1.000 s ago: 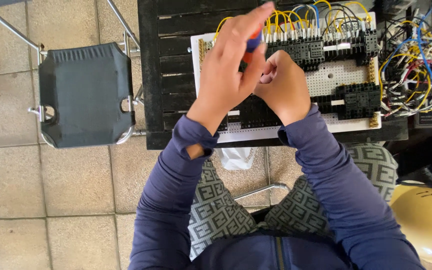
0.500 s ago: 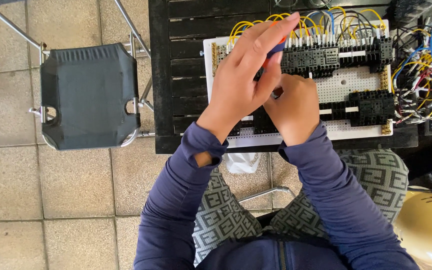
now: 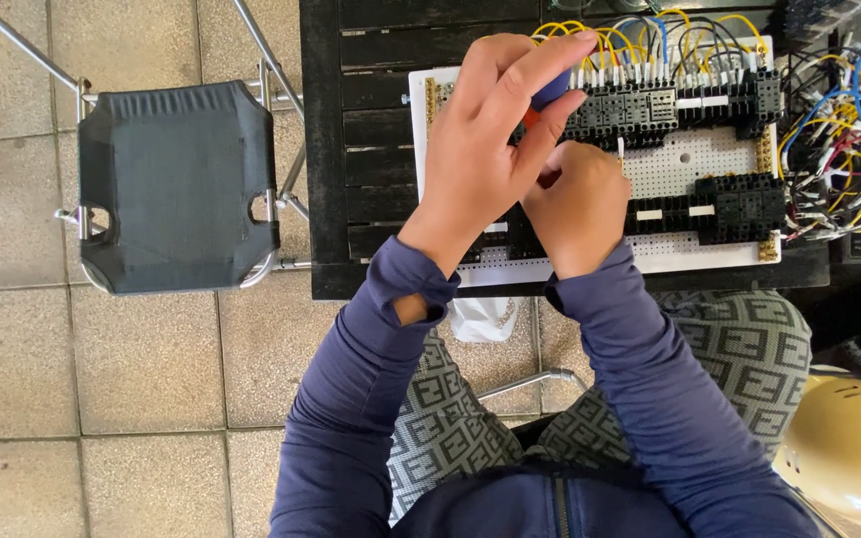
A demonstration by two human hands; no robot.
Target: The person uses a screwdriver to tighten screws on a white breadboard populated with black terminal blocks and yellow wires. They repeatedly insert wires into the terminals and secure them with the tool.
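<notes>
Left grip (image 3: 485,139) holding blue screwdriver (image 3: 550,92) (upright), right grip (image 3: 578,204) pinching unclear, over wiring board (image 3: 695,159).

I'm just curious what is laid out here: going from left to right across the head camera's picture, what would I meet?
Black folding chair → left hand gripping a blue-handled tool → right hand on the white wiring board → loose bundle of coloured wires.

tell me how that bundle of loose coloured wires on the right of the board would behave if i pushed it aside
The wire bundle would probably flex and spring back rather than stay put: the strands are thin and loop freely. It looks light, so it should give easily. Many ends seem to run into the black terminal blocks on the white perforated board, so a hard shove might tug them loose.
</notes>
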